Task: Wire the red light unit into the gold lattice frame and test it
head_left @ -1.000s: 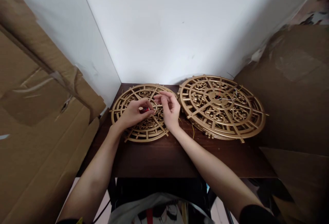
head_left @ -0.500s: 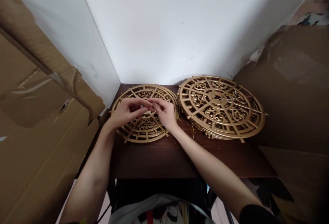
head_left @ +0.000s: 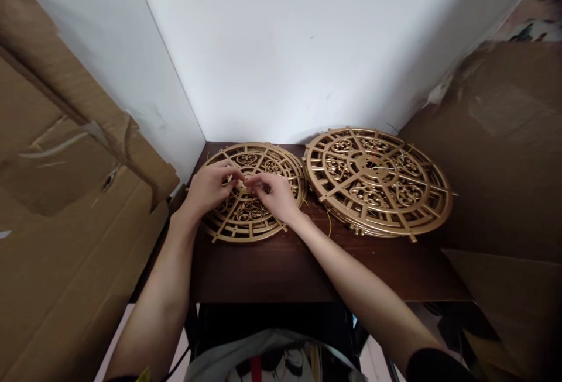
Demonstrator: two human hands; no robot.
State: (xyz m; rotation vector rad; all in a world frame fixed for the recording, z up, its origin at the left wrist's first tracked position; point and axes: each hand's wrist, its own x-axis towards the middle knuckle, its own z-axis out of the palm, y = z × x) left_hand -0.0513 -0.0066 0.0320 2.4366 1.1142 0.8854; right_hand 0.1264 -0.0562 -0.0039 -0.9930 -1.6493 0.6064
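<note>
And here we are at the dark brown worktop (head_left: 263, 276), both hands over the left-hand stack of gold openwork discs (head_left: 251, 231), which lies near the back left corner. The left hand (head_left: 208, 188) comes in above the stack's left side, fingers curved and drawn toward the thumb; the right hand (head_left: 277, 196) is above its middle and right, fingers bent, and the fingertips of the two hands come together near the hub. Whether anything small is pinched there, I can't tell; the fingers hide it. Just beside, toward the back right corner, sits the bigger-looking right-hand stack (head_left: 386, 221), scrollwork panels ringed around its hub, with thin red, white and yellow wires (head_left: 386, 167) straying over the centre. A loose yellow wire (head_left: 330, 224) hangs down near that stack's left side, onto the worktop. Look at the surroundings: brown cardboard (head_left: 79, 206) hems in the left edge, more cardboard (head_left: 487, 165) closes off the right, and a white wall (head_left: 281, 48) stands straight up behind the back edge.
</note>
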